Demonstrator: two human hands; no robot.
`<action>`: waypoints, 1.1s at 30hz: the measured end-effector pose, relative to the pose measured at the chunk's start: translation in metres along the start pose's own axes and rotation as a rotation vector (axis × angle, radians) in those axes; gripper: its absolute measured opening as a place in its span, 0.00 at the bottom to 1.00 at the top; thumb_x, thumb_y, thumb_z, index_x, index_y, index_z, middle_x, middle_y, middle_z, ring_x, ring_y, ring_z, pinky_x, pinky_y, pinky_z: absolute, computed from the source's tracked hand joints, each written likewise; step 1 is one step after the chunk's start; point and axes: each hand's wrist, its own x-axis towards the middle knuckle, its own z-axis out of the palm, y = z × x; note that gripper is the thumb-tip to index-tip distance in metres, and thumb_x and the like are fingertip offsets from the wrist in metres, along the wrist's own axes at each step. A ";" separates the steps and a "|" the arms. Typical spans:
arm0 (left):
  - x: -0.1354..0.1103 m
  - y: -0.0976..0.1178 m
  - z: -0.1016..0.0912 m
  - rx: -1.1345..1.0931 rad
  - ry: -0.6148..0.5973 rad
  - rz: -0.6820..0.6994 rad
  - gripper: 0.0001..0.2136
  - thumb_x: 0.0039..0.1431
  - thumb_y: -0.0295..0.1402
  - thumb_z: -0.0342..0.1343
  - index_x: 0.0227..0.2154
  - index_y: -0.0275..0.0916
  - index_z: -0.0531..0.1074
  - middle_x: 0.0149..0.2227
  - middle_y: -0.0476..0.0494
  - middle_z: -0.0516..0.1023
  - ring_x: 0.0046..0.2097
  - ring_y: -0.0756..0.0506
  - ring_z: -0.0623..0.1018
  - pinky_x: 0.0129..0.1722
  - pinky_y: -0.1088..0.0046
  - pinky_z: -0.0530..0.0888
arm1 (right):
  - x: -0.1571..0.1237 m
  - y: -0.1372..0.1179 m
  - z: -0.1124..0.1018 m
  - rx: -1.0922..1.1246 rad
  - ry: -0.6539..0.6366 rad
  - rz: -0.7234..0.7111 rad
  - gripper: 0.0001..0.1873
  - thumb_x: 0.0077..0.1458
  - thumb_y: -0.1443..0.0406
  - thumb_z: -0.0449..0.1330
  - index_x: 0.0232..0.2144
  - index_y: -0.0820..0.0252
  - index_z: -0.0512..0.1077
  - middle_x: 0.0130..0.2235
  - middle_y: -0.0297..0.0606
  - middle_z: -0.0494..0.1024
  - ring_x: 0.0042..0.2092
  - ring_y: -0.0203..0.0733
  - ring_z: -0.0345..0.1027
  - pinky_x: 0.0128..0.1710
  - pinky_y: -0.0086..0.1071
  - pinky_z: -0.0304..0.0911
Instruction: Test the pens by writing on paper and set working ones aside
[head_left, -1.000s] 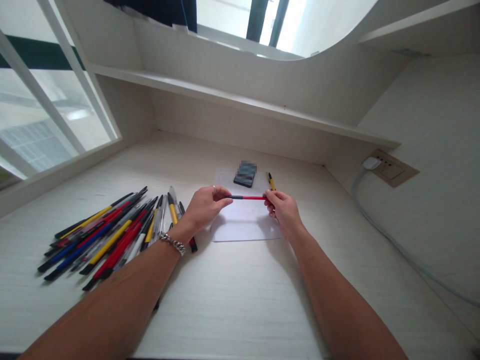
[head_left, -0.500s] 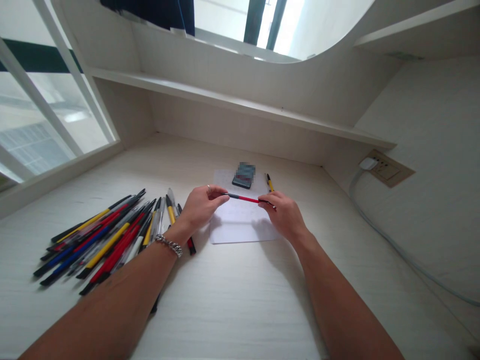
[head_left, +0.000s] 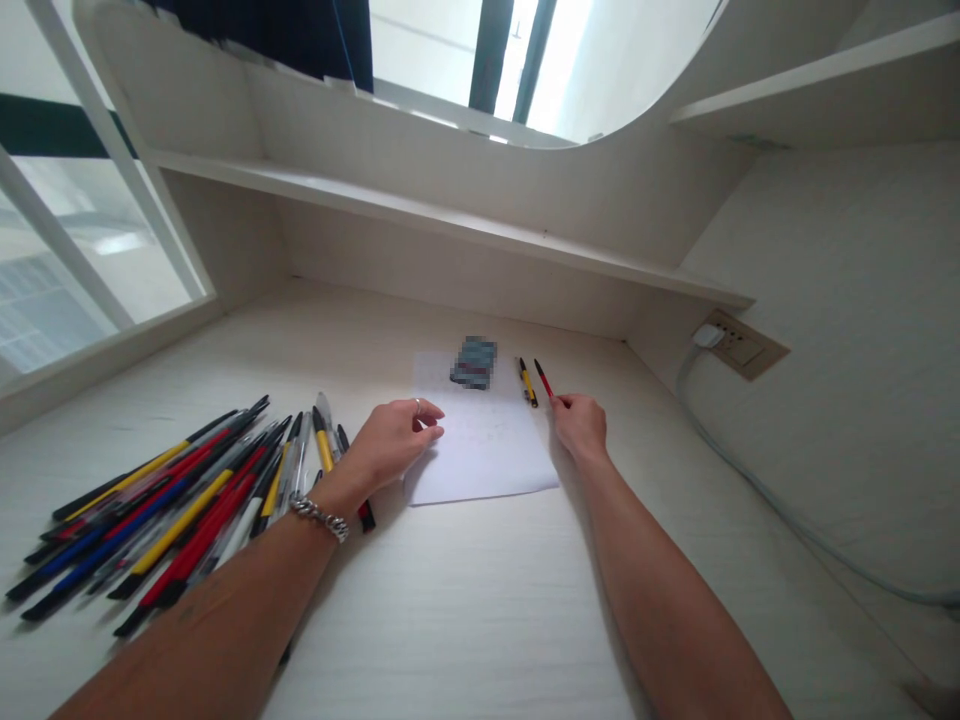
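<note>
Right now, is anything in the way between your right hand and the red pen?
No, nothing visible stands between them. The fingertips of the right hand are right at the lower end of the red pen. The yellow pen lies beside it, on the side away from that hand, so it isn't in the way.

Pen heap [head_left: 169, 520] blocks left hand's [head_left: 390, 440] path (phone [head_left: 474, 362], probably, ahead)
</note>
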 end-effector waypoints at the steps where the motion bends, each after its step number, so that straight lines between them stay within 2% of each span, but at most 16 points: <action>1: 0.000 0.000 0.000 0.007 -0.011 0.001 0.12 0.54 0.37 0.56 0.39 0.40 0.78 0.36 0.43 0.82 0.37 0.44 0.79 0.39 0.68 0.72 | 0.002 -0.002 0.002 -0.021 -0.005 -0.003 0.17 0.58 0.59 0.55 0.37 0.61 0.81 0.39 0.52 0.81 0.40 0.51 0.74 0.39 0.38 0.63; 5: 0.000 -0.001 0.000 0.015 -0.032 -0.006 0.12 0.54 0.37 0.56 0.39 0.40 0.78 0.37 0.42 0.82 0.38 0.43 0.79 0.40 0.68 0.71 | 0.007 -0.009 0.005 -0.061 -0.026 -0.002 0.18 0.58 0.58 0.55 0.37 0.62 0.81 0.37 0.54 0.81 0.41 0.52 0.74 0.39 0.38 0.64; 10: 0.000 -0.001 0.000 0.004 -0.044 -0.007 0.13 0.54 0.37 0.55 0.39 0.39 0.78 0.38 0.42 0.82 0.39 0.43 0.79 0.41 0.67 0.71 | 0.004 -0.016 0.008 -0.110 -0.056 0.047 0.20 0.59 0.54 0.53 0.38 0.55 0.81 0.40 0.50 0.80 0.41 0.50 0.74 0.36 0.35 0.63; 17: -0.001 0.000 0.000 0.023 -0.052 -0.018 0.12 0.54 0.38 0.56 0.39 0.41 0.78 0.38 0.43 0.82 0.38 0.43 0.79 0.40 0.68 0.71 | 0.001 -0.017 0.013 -0.095 -0.096 0.013 0.23 0.60 0.49 0.50 0.36 0.52 0.81 0.39 0.48 0.80 0.40 0.49 0.73 0.35 0.35 0.61; 28: 0.000 -0.002 0.000 0.026 -0.045 -0.014 0.12 0.54 0.38 0.55 0.39 0.41 0.78 0.37 0.43 0.82 0.38 0.43 0.79 0.39 0.68 0.72 | -0.001 -0.017 0.015 -0.094 -0.081 0.011 0.25 0.60 0.48 0.49 0.39 0.54 0.80 0.39 0.47 0.79 0.40 0.47 0.73 0.34 0.33 0.60; 33: -0.001 0.000 -0.001 0.031 -0.056 -0.022 0.13 0.55 0.38 0.55 0.39 0.40 0.78 0.38 0.42 0.82 0.39 0.43 0.79 0.41 0.68 0.71 | 0.000 -0.017 0.010 -0.068 -0.102 -0.002 0.29 0.62 0.48 0.44 0.39 0.56 0.80 0.40 0.49 0.79 0.40 0.49 0.72 0.34 0.34 0.59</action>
